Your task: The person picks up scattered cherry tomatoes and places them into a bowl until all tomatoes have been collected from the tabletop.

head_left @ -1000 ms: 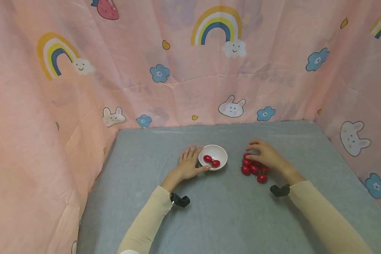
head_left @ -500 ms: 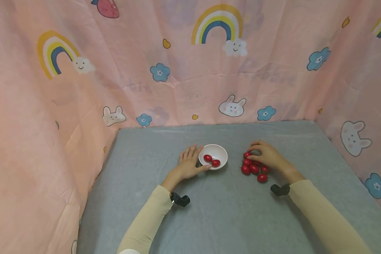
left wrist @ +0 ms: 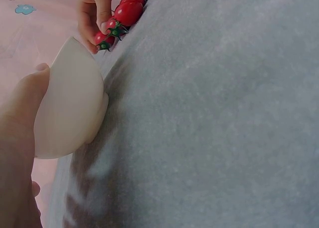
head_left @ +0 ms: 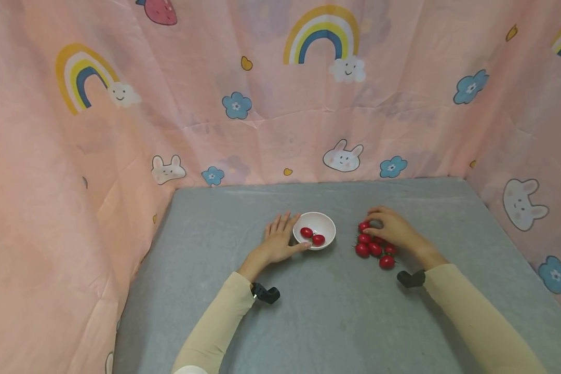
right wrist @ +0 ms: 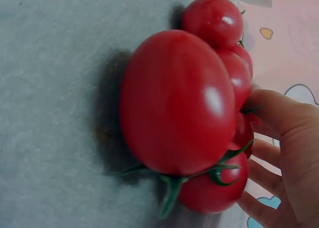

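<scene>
A curtain [head_left: 271, 119] hangs round the back and sides of the table [head_left: 336, 322]. The left hand [head_left: 277, 246], fingers straight, and the right hand [head_left: 395, 227], fingers curled, are apart. A bowl [head_left: 324, 226] stands upright, touching the left thumb [head_left: 300, 248]. Two tomatoes [head_left: 318, 240] lie inside; a group [head_left: 375, 249] sits to its right, the farthest tomato [head_left: 363, 227] pinched in the right hand.

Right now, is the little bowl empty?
Not empty, but not full either: in the head view, two red tomatoes lie inside the white bowl.
</scene>
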A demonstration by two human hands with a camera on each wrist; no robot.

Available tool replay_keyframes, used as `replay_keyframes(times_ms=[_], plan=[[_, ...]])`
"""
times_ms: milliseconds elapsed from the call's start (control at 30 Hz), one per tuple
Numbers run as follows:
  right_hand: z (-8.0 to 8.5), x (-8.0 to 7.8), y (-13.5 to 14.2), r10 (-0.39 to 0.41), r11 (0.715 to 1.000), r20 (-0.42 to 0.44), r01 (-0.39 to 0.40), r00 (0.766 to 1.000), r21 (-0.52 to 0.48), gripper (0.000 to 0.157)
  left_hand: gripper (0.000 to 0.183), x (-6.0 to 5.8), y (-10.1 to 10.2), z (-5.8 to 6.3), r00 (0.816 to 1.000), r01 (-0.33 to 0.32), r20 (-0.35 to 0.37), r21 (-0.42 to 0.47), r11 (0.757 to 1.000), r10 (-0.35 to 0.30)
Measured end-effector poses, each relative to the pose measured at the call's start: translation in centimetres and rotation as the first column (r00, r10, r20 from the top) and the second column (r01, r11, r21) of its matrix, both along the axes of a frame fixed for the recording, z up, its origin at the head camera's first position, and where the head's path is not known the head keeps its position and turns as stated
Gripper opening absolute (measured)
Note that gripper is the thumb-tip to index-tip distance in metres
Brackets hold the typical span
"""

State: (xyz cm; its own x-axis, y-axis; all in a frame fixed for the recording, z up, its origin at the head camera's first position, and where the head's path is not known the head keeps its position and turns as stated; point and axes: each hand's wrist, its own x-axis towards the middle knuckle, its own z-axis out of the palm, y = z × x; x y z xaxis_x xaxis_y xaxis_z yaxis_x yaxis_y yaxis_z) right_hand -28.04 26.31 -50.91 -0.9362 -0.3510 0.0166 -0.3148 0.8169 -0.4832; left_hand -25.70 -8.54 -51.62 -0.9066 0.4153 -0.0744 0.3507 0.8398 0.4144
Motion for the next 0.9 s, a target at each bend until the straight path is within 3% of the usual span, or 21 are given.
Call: replay_keyframes(times_ms=[467,900], plan=[[1.4,0.1,-0.7,-0.028,1.000,-0.003,0.028,1.000,-0.001,0.039,0.092,0.0,0.0,0.0,1.000,0.003,0.000,0.020,1.000,-0.003],[3.6,0.2,-3.9,0.043,0.999,-0.063,-0.043,0.997,0.009,0.038,0.092,-0.1,0.0,0.0,1.000,0.002,-0.009,0.039,0.999,-0.002]])
